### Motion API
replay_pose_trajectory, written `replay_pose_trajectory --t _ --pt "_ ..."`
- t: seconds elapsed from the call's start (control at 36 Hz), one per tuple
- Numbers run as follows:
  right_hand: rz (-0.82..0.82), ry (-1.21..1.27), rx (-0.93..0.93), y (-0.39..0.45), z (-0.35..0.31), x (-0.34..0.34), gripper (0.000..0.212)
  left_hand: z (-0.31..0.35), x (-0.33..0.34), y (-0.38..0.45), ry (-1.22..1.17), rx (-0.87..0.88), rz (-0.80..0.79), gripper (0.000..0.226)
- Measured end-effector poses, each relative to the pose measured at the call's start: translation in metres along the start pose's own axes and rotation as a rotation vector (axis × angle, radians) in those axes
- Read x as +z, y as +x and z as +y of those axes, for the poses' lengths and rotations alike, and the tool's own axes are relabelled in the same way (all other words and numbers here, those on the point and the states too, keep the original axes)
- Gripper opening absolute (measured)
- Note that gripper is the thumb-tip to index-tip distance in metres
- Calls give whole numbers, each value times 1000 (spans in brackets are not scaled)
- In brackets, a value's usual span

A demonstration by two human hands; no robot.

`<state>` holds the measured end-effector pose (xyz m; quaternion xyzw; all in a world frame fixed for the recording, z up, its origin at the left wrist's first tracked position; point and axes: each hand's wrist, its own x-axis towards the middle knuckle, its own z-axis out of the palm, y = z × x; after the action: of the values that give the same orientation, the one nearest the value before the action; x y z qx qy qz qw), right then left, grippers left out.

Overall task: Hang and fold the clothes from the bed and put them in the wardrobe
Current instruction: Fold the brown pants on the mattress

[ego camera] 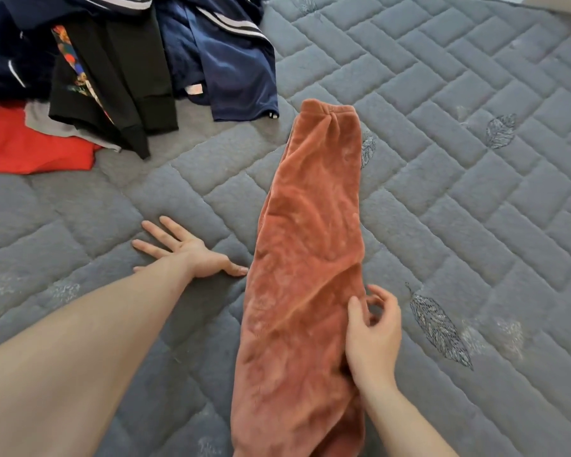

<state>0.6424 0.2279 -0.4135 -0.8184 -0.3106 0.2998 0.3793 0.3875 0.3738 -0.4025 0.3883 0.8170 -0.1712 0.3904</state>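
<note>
A rust-orange fleecy pair of trousers (pixel 310 258) lies lengthwise on the grey quilted bed (pixel 459 159), folded into a long strip, waistband at the far end. My left hand (pixel 185 249) rests flat on the quilt just left of the strip, fingers spread, thumb near the fabric's edge. My right hand (pixel 373 334) sits at the strip's right edge, thumb on the fleece and fingers loosely curled beside it; whether it pinches the cloth is unclear.
At the top left lies a pile of clothes: a black garment (pixel 112 77) with a colourful print, navy garments (pixel 225 61) with white stripes, a red piece (pixel 30 143) and a grey one. A beige edge (pixel 554 1) shows at top right.
</note>
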Motion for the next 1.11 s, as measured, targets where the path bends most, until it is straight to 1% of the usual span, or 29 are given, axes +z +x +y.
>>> replay_pose_trajectory --t 0.06,0.11,0.14,0.19,0.25,0.33,0.39,0.5,0.56,0.61,0.67,0.69,0.72,0.78,0.83,0.86,0.92,0.97,1.06,1.11 --pt "-145 -125 -57 -7 7 -2 30 -9 8 -5 -21 56 64 188" --pt "-235 -162 0 -13 16 -3 37 -23 20 -8 -37 136 160 178" --pt "-238 -133 54 -16 19 -4 40 -32 27 -9 -37 177 211 171" --pt "-193 -24 198 -21 22 -8 50 -49 40 -9 -20 247 296 156" --pt "-168 -4 289 -30 24 -16 56 -64 48 -13 -3 301 321 144" --pt "-233 -101 332 -56 31 -36 49 -89 57 -23 51 364 333 130" --pt "-295 -122 352 -77 35 -52 44 -107 64 -35 74 404 312 125" --pt "-463 -69 433 -122 45 -83 42 -141 83 -75 24 438 236 112" --pt "-541 -104 455 -146 53 -98 41 -158 99 -100 -55 447 177 102" --pt "-577 -152 468 -169 64 -108 35 -173 118 -129 -116 444 87 92" --pt "-559 -195 469 -187 74 -115 23 -186 138 -155 -168 428 -24 86" --pt "-526 -231 462 -194 79 -117 19 -191 147 -166 -195 415 -70 85" --pt "-480 -264 450 -198 82 -119 17 -195 155 -177 -217 399 -98 85" --pt "-407 -299 450 -206 85 -120 15 -204 170 -195 -203 360 -100 89" --pt "-402 -310 449 -210 84 -121 13 -212 180 -213 -129 327 -86 85" --pt "-416 -313 449 -211 83 -121 11 -218 186 -221 -92 312 -110 79" --pt "-455 -311 470 -213 84 -121 9 -232 198 -233 -71 276 -216 68" --pt "-499 -287 536 -216 86 -123 15 -248 212 -239 -100 252 -324 62" --pt "-546 -233 625 -222 94 -129 32 -263 226 -249 -231 211 -414 51" --pt "-588 -152 682 -228 99 -134 41 -266 231 -256 -336 172 -466 45"
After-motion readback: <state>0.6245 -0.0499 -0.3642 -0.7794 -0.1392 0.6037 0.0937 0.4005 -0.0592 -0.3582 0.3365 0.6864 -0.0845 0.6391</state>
